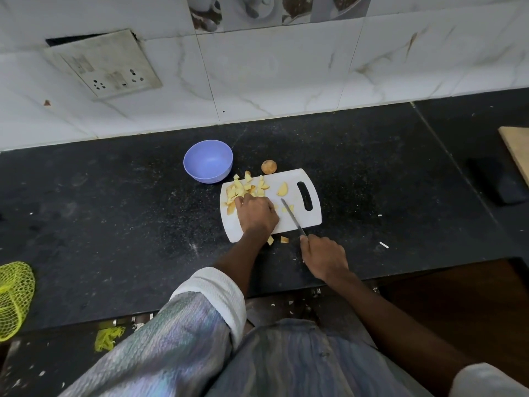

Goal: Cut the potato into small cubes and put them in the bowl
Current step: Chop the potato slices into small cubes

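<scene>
A white cutting board (289, 222) lies on the black counter, with several yellow potato pieces (242, 188) heaped on its left half. My left hand (257, 214) rests on the board with curled fingers at the heap's near edge; what its fingers hold is hidden. My right hand (325, 257) grips the handle of a knife (292, 216), whose blade points up-left over the board. One bigger potato slice (282, 189) lies near the board's handle slot. Two cubes (277, 240) sit on the counter by the board's near edge. The blue bowl (208, 161) stands empty beyond the board's left corner.
A round brown potato end (268, 167) lies on the counter (114, 210) behind the board. A yellow-green net bag (14, 296) sits at the left edge. A wooden board (516, 150) and a dark object (498, 184) are at the right. The tiled wall carries a socket plate (106, 64).
</scene>
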